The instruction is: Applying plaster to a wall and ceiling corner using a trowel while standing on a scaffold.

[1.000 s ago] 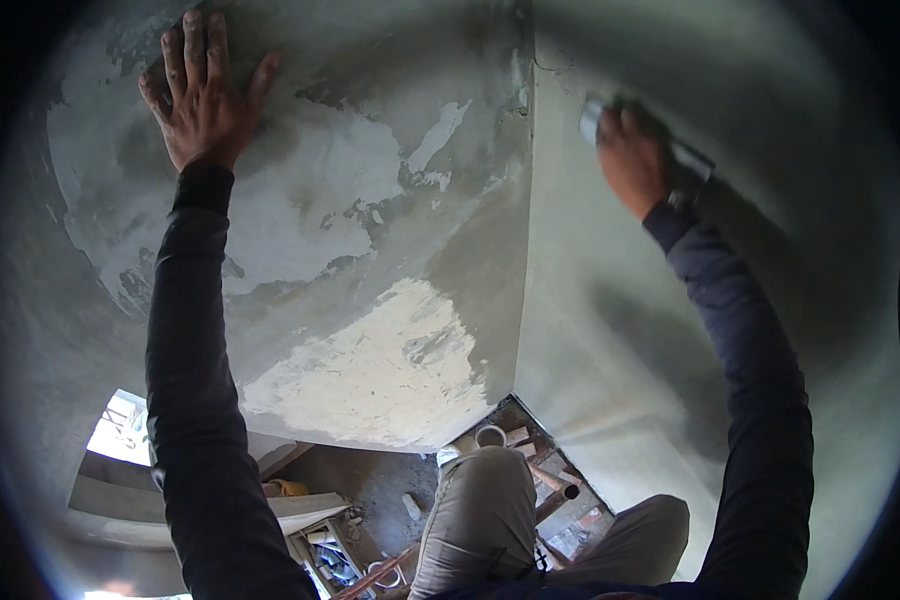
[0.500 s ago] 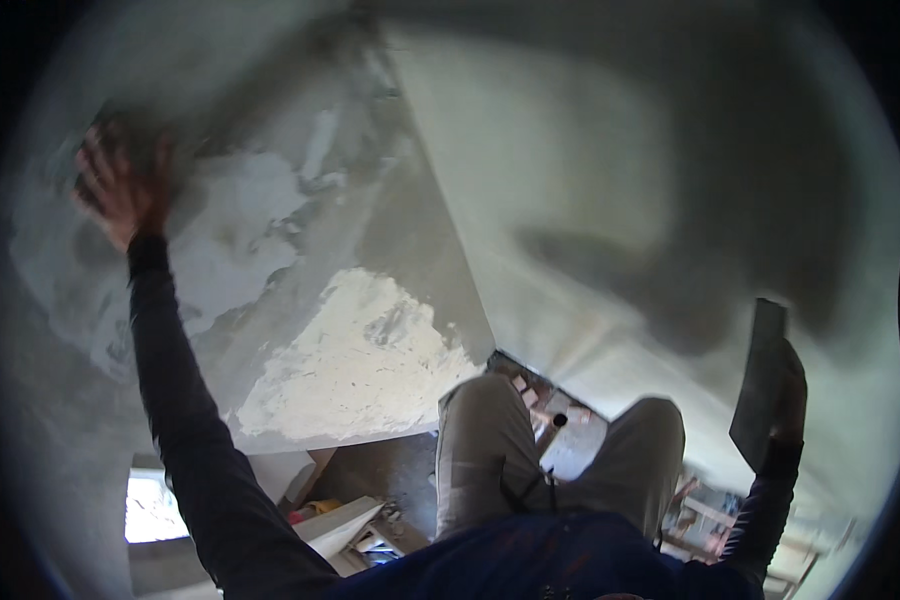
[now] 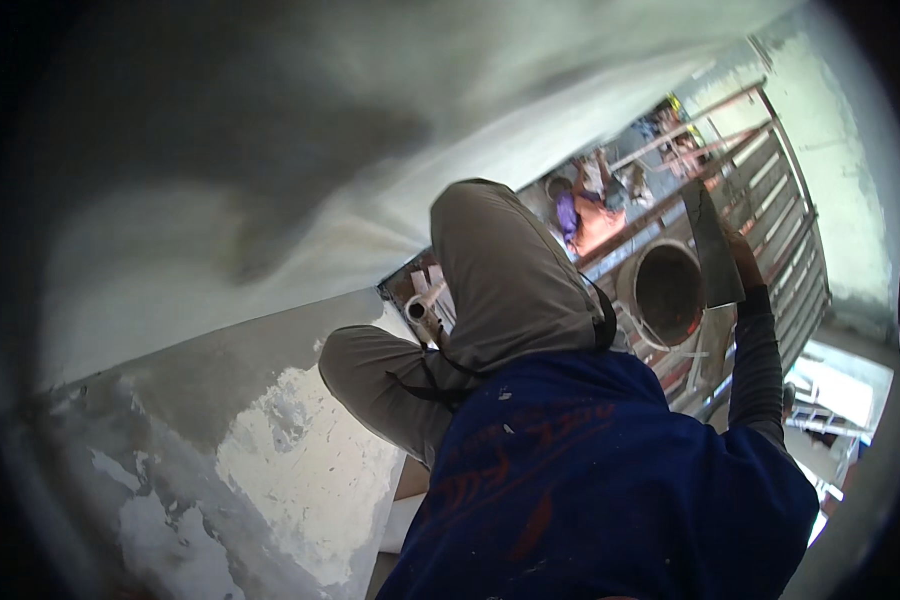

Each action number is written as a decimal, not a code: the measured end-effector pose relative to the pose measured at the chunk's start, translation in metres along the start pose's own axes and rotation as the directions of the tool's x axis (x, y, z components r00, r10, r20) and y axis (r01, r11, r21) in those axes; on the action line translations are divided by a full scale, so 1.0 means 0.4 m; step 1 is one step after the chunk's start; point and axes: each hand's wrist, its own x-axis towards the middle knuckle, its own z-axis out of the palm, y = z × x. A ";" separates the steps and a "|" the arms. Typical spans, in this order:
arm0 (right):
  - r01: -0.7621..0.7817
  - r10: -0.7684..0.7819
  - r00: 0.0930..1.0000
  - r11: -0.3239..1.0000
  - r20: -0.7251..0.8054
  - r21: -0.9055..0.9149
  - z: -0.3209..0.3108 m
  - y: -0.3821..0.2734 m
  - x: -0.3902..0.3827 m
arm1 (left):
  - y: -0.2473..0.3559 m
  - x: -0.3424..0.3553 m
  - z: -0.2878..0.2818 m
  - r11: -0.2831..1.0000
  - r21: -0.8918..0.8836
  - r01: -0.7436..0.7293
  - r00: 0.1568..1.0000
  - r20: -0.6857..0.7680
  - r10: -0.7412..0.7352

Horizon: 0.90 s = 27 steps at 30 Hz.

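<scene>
My right hand [image 3: 744, 258] is closed around a plastering trowel [image 3: 712, 250], its long flat grey blade turned toward me. The blade stands just beside a round bucket [image 3: 628, 290] with a dark inside, overlapping its right edge in the view. Whether the two touch, I cannot tell. My left hand is out of view. At lower left, the grey wall [image 3: 185, 405] carries a rough whitish patch of plaster [image 3: 305, 460].
Slatted scaffold boards [image 3: 785, 225] with metal rails lie at the right. Past them, a cluttered lower level shows a person in orange and purple [image 3: 592, 222]. A pale wall [image 3: 370, 220] runs close in front of my knees. A bright opening [image 3: 840, 385] is at lower right.
My view has swung to the right, bringing the bucket and scaffold into sight. My left hand, earlier spread against the wall, has left the picture. The trowel is now beside the bucket.
</scene>
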 end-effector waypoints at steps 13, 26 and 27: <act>-0.088 0.183 0.977 0.807 0.106 -0.584 0.125 0.371 -0.177 | -0.001 0.027 -0.015 1.000 -0.011 -0.022 0.999 -0.039 0.022; -0.608 0.486 0.794 0.650 -0.365 -0.456 0.292 0.542 -0.134 | -0.044 0.070 -0.019 0.999 0.009 -0.037 0.989 -0.142 0.037; -0.473 0.392 0.879 0.636 -0.273 -0.610 0.213 0.633 -0.182 | 0.019 0.021 0.019 0.998 -0.044 -0.037 0.994 -0.100 0.032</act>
